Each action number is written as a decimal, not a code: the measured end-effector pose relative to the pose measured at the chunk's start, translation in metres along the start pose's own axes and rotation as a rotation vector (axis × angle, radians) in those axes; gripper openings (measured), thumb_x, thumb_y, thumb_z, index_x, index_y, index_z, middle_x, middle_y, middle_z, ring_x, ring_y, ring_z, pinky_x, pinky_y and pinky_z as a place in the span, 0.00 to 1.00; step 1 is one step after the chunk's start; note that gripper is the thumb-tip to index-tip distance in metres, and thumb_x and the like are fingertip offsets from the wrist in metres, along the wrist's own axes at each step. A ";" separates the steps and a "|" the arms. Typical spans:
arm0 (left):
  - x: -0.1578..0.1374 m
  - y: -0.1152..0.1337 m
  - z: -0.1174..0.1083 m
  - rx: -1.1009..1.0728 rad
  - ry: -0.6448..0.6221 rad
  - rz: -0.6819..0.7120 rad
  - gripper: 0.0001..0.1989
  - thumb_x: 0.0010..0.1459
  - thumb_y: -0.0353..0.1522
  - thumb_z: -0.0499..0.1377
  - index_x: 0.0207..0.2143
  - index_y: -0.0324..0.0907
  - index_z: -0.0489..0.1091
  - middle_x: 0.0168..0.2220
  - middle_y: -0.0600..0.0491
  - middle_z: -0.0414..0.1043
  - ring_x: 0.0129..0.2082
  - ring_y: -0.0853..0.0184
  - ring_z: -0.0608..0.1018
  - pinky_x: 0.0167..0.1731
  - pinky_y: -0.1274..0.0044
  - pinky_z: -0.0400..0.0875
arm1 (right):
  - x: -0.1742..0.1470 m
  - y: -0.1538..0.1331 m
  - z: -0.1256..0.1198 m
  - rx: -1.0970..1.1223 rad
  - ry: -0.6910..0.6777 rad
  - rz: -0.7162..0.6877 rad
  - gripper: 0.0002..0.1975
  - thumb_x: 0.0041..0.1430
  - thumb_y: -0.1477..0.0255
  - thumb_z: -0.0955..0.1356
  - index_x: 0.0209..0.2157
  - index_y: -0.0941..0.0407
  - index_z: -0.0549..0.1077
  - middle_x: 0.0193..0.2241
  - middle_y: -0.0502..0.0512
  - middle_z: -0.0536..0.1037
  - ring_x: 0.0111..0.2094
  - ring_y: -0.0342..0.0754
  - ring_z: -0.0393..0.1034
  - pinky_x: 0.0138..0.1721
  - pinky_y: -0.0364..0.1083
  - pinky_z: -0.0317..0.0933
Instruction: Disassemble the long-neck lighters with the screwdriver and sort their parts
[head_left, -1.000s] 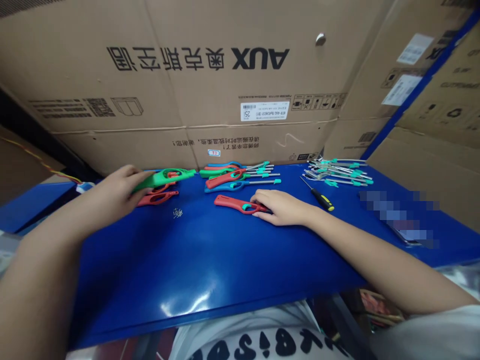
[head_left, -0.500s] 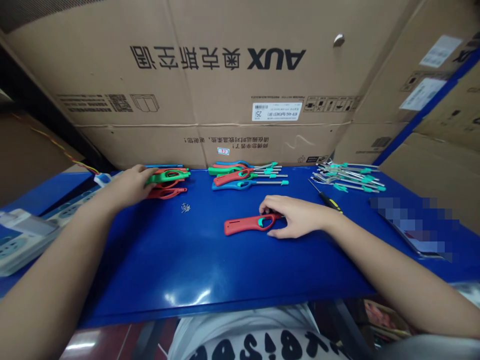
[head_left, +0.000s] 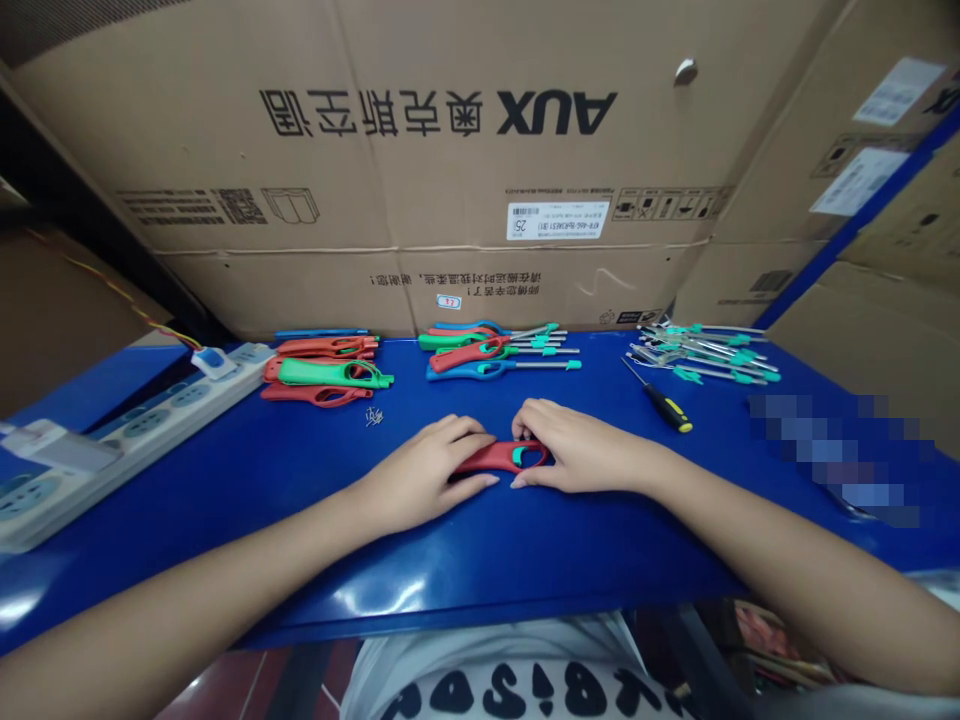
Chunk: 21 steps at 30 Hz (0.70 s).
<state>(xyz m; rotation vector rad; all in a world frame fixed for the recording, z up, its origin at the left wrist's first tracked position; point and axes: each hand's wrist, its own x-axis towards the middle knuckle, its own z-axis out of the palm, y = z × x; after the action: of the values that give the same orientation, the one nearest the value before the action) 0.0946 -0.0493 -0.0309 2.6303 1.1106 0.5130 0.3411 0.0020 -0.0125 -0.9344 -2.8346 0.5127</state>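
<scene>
With the red lighter handle (head_left: 491, 458) on the blue desk (head_left: 570, 565) taken as the centre of the clock, a white power strip (head_left: 161, 418) stretched at nine o'clock, with a white plug (head_left: 214, 362) at its far end. At ten o'clock, just beside this end, there was a pile of red handles (head_left: 319, 397), and one green handle (head_left: 319, 373) lay over them. Somewhat nearer, between nine and ten, were small metal pieces (head_left: 373, 415), too small to identify exactly. The left hand (head_left: 416, 475) came from nine o'clock and grasped the rear end of the red lighter handle, its fingers above and its thumb along the near edge. This handle, with its teal trigger (head_left: 518, 457), lay sideways between the two hands. At twelve o'clock a group of lighters (head_left: 471, 354) with metal rods rested close together before the cardboard (head_left: 420, 200). The right hand (head_left: 589, 450), at three o'clock, held the front end with curled fingers; how firmly, I cannot tell. Towards two o'clock lay a black and yellow screwdriver (head_left: 667, 407), and behind it loose rods (head_left: 739, 357) with teal tips. Farther, at three o'clock, a pixelated object was unclear.
</scene>
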 end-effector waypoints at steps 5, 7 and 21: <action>-0.001 0.001 0.010 -0.022 0.054 -0.044 0.15 0.69 0.35 0.55 0.55 0.39 0.70 0.47 0.45 0.70 0.46 0.58 0.72 0.50 0.65 0.71 | -0.001 -0.008 0.003 -0.050 -0.011 0.076 0.24 0.56 0.53 0.74 0.41 0.57 0.68 0.41 0.57 0.75 0.42 0.55 0.68 0.42 0.50 0.60; -0.002 0.002 0.009 -0.015 0.049 -0.061 0.15 0.69 0.35 0.56 0.55 0.39 0.70 0.47 0.45 0.70 0.46 0.58 0.72 0.50 0.64 0.71 | -0.002 -0.011 0.003 -0.052 -0.017 0.085 0.23 0.57 0.54 0.73 0.42 0.57 0.68 0.41 0.58 0.75 0.42 0.55 0.69 0.43 0.50 0.60; -0.001 -0.009 0.007 -0.174 0.147 -0.149 0.13 0.68 0.38 0.57 0.50 0.42 0.69 0.47 0.47 0.73 0.48 0.59 0.75 0.51 0.66 0.71 | -0.005 0.027 -0.019 0.128 -0.007 0.103 0.14 0.61 0.59 0.71 0.35 0.56 0.70 0.32 0.51 0.75 0.31 0.46 0.67 0.32 0.43 0.57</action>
<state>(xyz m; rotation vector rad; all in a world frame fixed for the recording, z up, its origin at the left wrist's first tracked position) 0.0917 -0.0445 -0.0408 2.3714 1.2338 0.7443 0.3638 0.0249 -0.0040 -1.0597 -2.7325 0.7016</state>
